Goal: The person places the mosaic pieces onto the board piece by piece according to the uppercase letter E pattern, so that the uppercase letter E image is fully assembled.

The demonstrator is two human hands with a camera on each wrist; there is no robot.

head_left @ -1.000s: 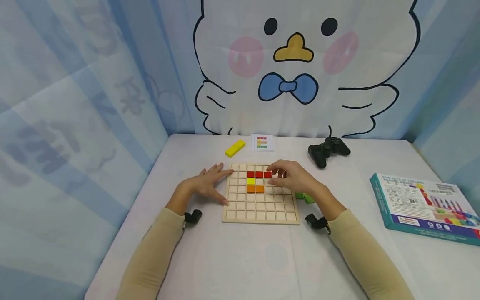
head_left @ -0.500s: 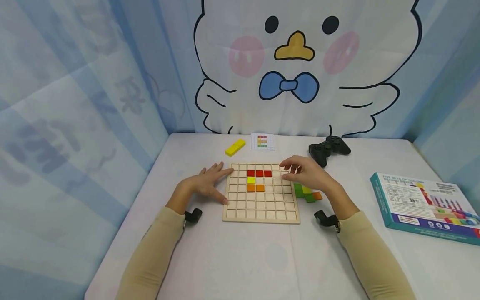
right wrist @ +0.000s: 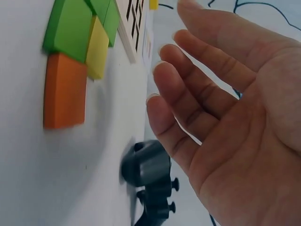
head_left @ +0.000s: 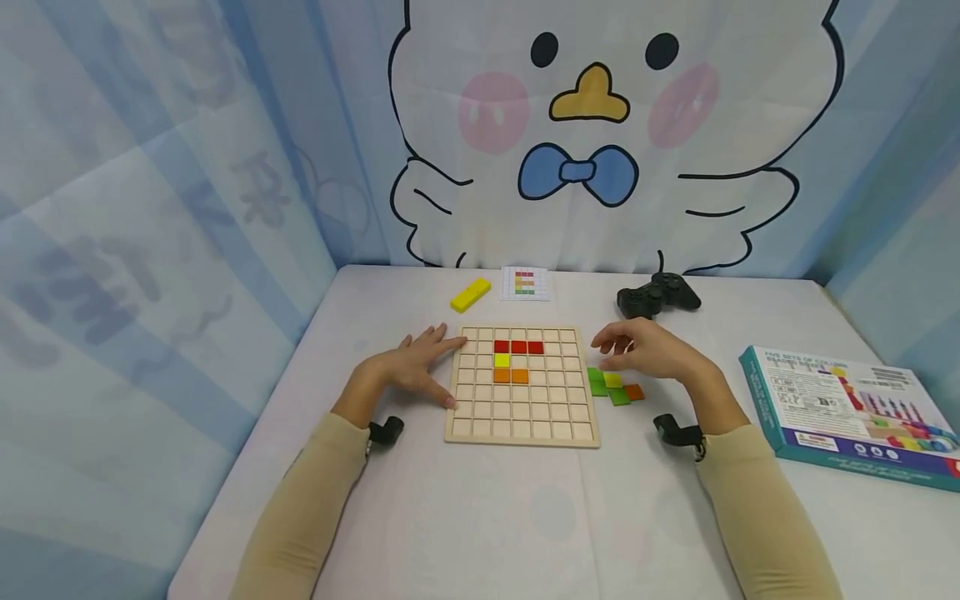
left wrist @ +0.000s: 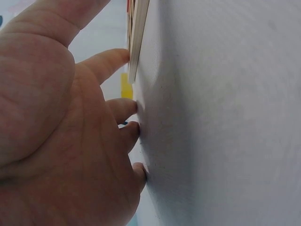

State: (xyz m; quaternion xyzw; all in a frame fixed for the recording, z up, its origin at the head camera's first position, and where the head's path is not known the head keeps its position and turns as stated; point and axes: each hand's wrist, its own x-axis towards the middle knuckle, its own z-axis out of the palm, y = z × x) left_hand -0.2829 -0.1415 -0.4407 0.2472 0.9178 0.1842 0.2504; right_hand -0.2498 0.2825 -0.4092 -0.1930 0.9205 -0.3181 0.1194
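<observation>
A wooden grid board point(head_left: 525, 411) lies mid-table, bearing a row of three red tiles point(head_left: 518, 347), one yellow tile point(head_left: 502, 360) and two orange tiles point(head_left: 511, 376). Spread fingers of my left hand point(head_left: 405, 368) touch the board's left edge with thumb and index finger. My right hand point(head_left: 652, 350) hovers to the right of the board, fingers loosely bent with nothing between them. Below it lie loose green tiles point(right wrist: 68, 28), a yellow tile point(right wrist: 97, 49) and an orange tile point(right wrist: 66, 92), close together against the board's right side.
Behind the board are a yellow block point(head_left: 470, 295) and a card point(head_left: 525, 284) printed with a coloured tile pattern. A black game controller point(head_left: 660, 295) sits at the back right. Further right lies a flat printed box point(head_left: 855, 417).
My right hand has moved right, from over the board's red tiles to above the loose tiles, bringing those tiles into view. The left hand stays at the board's edge.
</observation>
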